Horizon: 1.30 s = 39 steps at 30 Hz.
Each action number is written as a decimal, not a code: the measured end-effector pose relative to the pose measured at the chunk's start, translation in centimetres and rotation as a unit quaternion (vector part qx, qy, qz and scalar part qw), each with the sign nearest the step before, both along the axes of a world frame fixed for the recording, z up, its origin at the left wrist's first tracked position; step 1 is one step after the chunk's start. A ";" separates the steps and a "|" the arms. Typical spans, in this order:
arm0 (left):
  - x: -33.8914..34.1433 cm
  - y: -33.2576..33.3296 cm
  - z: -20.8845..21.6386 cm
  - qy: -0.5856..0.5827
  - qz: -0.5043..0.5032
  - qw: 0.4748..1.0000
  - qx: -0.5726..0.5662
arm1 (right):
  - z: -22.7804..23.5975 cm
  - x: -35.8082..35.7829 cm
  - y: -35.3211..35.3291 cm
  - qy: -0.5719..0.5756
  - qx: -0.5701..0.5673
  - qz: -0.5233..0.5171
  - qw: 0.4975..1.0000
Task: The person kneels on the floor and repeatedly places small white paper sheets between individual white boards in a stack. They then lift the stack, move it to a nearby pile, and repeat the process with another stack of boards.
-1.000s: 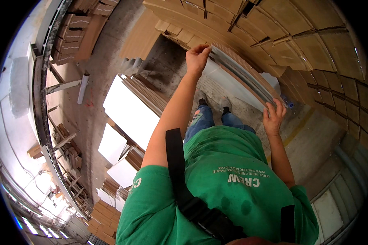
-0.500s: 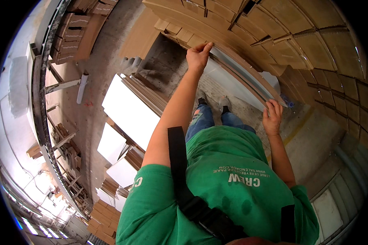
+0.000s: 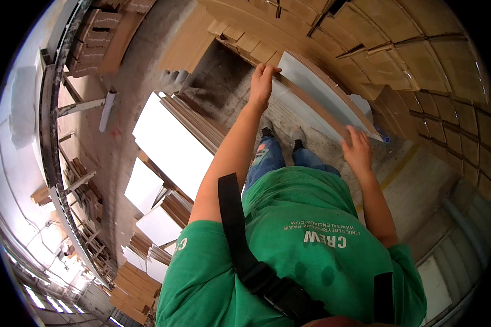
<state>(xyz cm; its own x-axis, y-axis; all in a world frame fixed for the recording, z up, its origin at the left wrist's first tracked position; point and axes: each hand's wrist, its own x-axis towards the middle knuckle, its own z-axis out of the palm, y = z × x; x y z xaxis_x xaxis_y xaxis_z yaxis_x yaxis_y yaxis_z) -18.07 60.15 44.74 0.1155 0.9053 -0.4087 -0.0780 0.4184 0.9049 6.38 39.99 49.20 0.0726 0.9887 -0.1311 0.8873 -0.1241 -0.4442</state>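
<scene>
panel (image 3: 316, 90) underside hidden | left hand (image 3: 262, 82) arm outstretched, gripping panel's far end | right hand (image 3: 357, 150) fingers spread, flat on near edge

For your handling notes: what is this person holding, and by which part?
A large flat panel, pale-faced and brown-edged: the left hand grips its top edge near one corner, and the right hand rests on the same edge near the other end.

Your left hand (image 3: 263, 82) grips the far end of the long board (image 3: 333, 103). Your right hand (image 3: 359, 152) touches its near end. Flat panel stacks (image 3: 169, 141) lie to your left.
</scene>
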 end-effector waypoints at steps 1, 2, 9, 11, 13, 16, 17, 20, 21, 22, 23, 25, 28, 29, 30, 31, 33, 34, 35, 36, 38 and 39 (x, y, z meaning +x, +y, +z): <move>0.0 -0.3 0.1 -0.029 0.000 1.000 0.005 | -0.1 0.0 0.6 -0.004 -0.054 0.010 0.999; 0.1 -0.7 0.3 -0.020 0.002 1.000 -0.005 | -0.2 -0.2 1.4 -0.007 -0.107 0.020 0.994; -1.0 -3.1 0.6 -0.038 -0.001 0.999 -0.011 | 0.5 -4.7 4.7 -0.058 -0.163 0.038 0.984; -2.0 -3.5 0.3 -0.085 0.031 0.995 -0.033 | 0.0 -4.8 4.9 -0.041 -0.183 0.066 0.980; -2.9 -4.2 -0.7 -0.117 0.099 0.987 -0.044 | -0.3 -4.8 5.3 -0.022 -0.197 0.097 0.975; -4.4 -8.4 -6.8 -0.126 0.294 0.932 -0.170 | -0.5 -5.4 6.7 -0.004 -0.207 0.141 0.968; -4.2 -10.5 -9.2 -0.142 0.289 0.914 -0.247 | -0.6 -5.5 7.0 -0.014 -0.214 0.139 0.967; -1.6 -18.6 -16.8 -0.136 0.165 0.874 -0.437 | 0.0 -7.0 8.8 -0.028 -0.210 0.126 0.969; 0.8 -21.2 -18.6 -0.151 0.158 0.853 -0.474 | 0.5 -7.5 9.5 -0.031 -0.203 0.116 0.972; 2.8 -22.6 -18.7 -0.168 0.136 0.827 -0.518 | 1.1 -8.2 10.1 -0.032 -0.199 0.109 0.973; 4.3 -23.8 -18.6 -0.208 0.130 0.800 -0.548 | 1.3 -9.2 11.0 -0.028 -0.197 0.112 0.974; 6.9 -24.7 -18.5 -0.300 0.151 0.729 -0.596 | 1.6 -11.8 12.1 -0.015 -0.221 0.121 0.968; 10.6 -24.7 -19.2 -0.426 0.189 0.682 -0.564 | 2.2 -14.5 12.2 0.002 -0.270 0.111 0.956; 11.5 -24.8 -19.8 -0.502 0.204 0.666 -0.512 | 2.0 -14.5 11.9 0.012 -0.270 0.093 0.958; 12.9 -24.0 -21.0 -0.520 0.299 0.631 -0.492 | 1.4 -14.4 11.7 0.040 -0.246 0.091 0.964; 13.3 -24.2 -22.6 -0.559 0.320 0.601 -0.473 | 1.0 -14.4 11.2 0.067 -0.225 0.089 0.968; 13.3 -24.6 -25.7 -0.624 0.356 0.544 -0.433 | 0.3 -14.6 10.3 0.116 -0.181 0.089 0.973; 13.1 -24.0 -26.2 -0.617 0.358 0.536 -0.451 | -0.2 -14.8 10.0 0.135 -0.157 0.094 0.974; 12.5 -22.5 -25.7 -0.608 0.358 0.531 -0.469 | -0.3 -14.9 10.1 0.154 -0.131 0.097 0.974; 12.4 -21.5 -25.5 -0.598 0.356 0.526 -0.488 | -0.3 -14.6 10.3 0.136 -0.147 0.110 0.973; 13.8 -20.7 -25.6 -0.586 0.369 0.536 -0.482 | 0.2 -13.7 10.3 0.101 -0.176 0.139 0.969; 14.6 -20.5 -25.7 -0.580 0.376 0.541 -0.479 | 0.3 -13.4 10.2 0.083 -0.192 0.154 0.966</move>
<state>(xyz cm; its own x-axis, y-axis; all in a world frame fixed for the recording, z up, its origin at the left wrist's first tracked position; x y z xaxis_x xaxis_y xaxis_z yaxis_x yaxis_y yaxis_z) -3.45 39.69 18.99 0.5442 0.3115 -0.7790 -0.8348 0.1083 -0.5398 -7.05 50.21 49.47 -0.2709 0.8357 -0.4777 0.8292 -0.0495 -0.5567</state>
